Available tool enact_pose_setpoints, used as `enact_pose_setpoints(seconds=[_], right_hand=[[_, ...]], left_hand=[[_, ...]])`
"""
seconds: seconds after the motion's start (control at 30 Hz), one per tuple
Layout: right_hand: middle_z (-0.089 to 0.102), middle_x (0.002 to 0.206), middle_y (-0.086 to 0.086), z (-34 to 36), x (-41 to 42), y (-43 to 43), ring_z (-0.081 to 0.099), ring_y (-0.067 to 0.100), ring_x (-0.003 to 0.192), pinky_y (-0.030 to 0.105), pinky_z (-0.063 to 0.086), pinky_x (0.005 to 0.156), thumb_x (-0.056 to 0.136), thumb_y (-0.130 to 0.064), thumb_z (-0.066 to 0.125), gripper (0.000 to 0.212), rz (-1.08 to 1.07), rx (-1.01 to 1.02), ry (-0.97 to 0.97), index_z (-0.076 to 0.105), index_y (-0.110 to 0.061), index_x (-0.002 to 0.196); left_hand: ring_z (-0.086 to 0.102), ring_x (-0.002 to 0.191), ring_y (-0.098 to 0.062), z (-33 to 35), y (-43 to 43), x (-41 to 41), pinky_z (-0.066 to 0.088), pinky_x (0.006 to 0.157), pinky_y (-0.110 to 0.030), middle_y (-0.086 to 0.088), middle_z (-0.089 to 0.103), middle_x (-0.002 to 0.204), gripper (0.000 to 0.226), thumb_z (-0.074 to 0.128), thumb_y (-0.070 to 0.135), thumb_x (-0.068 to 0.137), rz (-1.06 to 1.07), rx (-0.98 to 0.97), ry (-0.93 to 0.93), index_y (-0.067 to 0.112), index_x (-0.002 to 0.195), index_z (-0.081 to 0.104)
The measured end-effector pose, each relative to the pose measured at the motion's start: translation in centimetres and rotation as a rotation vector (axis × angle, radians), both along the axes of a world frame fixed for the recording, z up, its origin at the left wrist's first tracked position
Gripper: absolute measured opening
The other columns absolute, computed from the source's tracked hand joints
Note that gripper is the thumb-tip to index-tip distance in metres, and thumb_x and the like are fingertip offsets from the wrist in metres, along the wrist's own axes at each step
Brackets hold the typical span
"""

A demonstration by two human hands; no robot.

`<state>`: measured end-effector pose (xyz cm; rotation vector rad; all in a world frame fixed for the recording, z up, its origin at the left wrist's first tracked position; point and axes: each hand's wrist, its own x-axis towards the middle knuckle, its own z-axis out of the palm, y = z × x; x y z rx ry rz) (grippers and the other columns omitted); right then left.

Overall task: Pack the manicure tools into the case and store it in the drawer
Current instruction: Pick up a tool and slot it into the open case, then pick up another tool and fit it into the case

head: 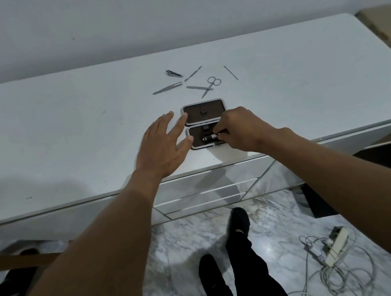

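Note:
A small dark case (203,112) with a silver rim lies open flat on the white dresser top (64,140), its two halves one behind the other. My left hand (165,144) rests open at the case's left edge, fingertips touching it. My right hand (239,129) pinches a small metal tool (209,138) lying in the near half. Behind the case lie loose tools: a nail clipper (174,73), tweezers (168,88), a thin file (193,73), scissors (211,85), another flat tool (195,87) and a thin stick (230,72).
Closed drawers (205,191) sit in the dresser front below the case. On the marble floor at the right lie a power strip and tangled cables (332,249). My legs and feet (237,229) stand close to the dresser. The wall is right behind the top.

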<state>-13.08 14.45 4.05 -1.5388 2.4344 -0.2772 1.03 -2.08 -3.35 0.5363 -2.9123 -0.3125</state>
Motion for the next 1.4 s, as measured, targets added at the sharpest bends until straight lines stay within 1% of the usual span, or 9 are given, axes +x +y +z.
enact_pose_setpoints(seconds=[0.1,0.23,0.4,0.53,0.77,0.87,1.13,1.3,1.4], right_hand=[[0.071,0.101,0.013,0.2,0.2,-0.3,0.062,0.034,0.095,0.029,0.042,0.076,0.087,-0.01,0.059,0.022,-0.021,-0.022,-0.031,0.075,-0.01,0.102],[0.071,0.106,0.012,0.2,-0.2,-0.4,0.061,0.032,0.099,0.028,0.043,0.08,0.087,-0.011,0.062,0.023,-0.03,-0.019,-0.071,0.074,-0.011,0.107],[0.071,0.107,0.011,0.4,-0.3,-0.6,0.061,0.031,0.099,0.031,0.046,0.083,0.086,-0.013,0.064,0.023,-0.025,0.01,-0.116,0.074,-0.012,0.108],[0.072,0.105,0.012,0.7,-0.3,-0.5,0.062,0.031,0.098,0.033,0.049,0.084,0.087,-0.014,0.064,0.023,-0.017,0.017,-0.125,0.075,-0.011,0.107],[0.075,0.099,0.008,2.0,-2.7,-1.3,0.065,0.026,0.093,0.039,0.053,0.086,0.091,-0.023,0.06,0.02,-0.176,-0.087,-0.13,0.076,-0.013,0.098],[0.074,0.1,0.01,2.5,-3.7,-2.8,0.065,0.028,0.095,0.039,0.052,0.087,0.091,-0.025,0.059,0.022,-0.203,-0.104,-0.101,0.074,-0.01,0.098],[0.073,0.091,0.013,2.2,-6.2,-10.1,0.065,0.031,0.087,0.032,0.049,0.075,0.093,-0.022,0.055,0.025,-0.224,-0.107,-0.054,0.069,-0.002,0.09],[0.068,0.1,0.016,1.0,-7.6,-14.9,0.062,0.033,0.095,0.033,0.045,0.075,0.093,-0.015,0.052,0.021,-0.16,-0.052,0.004,0.066,-0.001,0.098],[0.064,0.098,0.018,0.5,-8.0,-17.1,0.061,0.035,0.095,0.032,0.039,0.071,0.092,-0.01,0.051,0.016,-0.126,-0.032,0.027,0.064,0.0,0.093]], left_hand=[[0.028,0.143,-0.025,0.0,0.0,0.0,0.023,0.116,-0.04,-0.007,0.033,0.156,0.059,0.033,0.052,0.096,0.013,0.021,0.008,0.031,0.151,0.03],[0.027,0.144,-0.023,0.0,0.0,-0.1,0.023,0.116,-0.04,-0.005,0.032,0.157,0.059,0.036,0.052,0.096,0.021,0.044,0.016,0.033,0.151,0.03],[0.028,0.143,-0.022,0.0,0.0,-0.1,0.024,0.115,-0.039,-0.004,0.033,0.156,0.057,0.041,0.05,0.096,0.029,0.064,0.03,0.034,0.15,0.031],[0.029,0.143,-0.022,0.1,0.0,0.0,0.025,0.115,-0.04,-0.003,0.033,0.156,0.058,0.038,0.052,0.095,0.034,0.074,0.021,0.035,0.15,0.031],[0.03,0.142,-0.024,0.5,0.1,0.0,0.028,0.115,-0.042,-0.006,0.035,0.155,0.06,0.032,0.052,0.094,0.018,0.07,0.01,0.034,0.152,0.027],[0.033,0.141,-0.024,0.5,0.0,0.0,0.031,0.113,-0.042,-0.006,0.037,0.153,0.059,0.031,0.052,0.094,0.015,0.052,0.006,0.032,0.15,0.032],[0.036,0.139,-0.022,1.0,0.2,-0.2,0.034,0.11,-0.041,-0.004,0.04,0.151,0.058,0.038,0.049,0.092,0.041,0.089,0.005,0.034,0.147,0.037],[0.036,0.139,-0.022,1.1,0.2,-0.3,0.036,0.11,-0.04,-0.003,0.04,0.151,0.058,0.039,0.048,0.091,0.045,0.087,-0.006,0.033,0.147,0.037],[0.035,0.14,-0.023,1.2,0.2,-0.3,0.036,0.111,-0.04,-0.005,0.04,0.151,0.059,0.035,0.051,0.092,0.04,0.083,-0.017,0.032,0.148,0.036]])
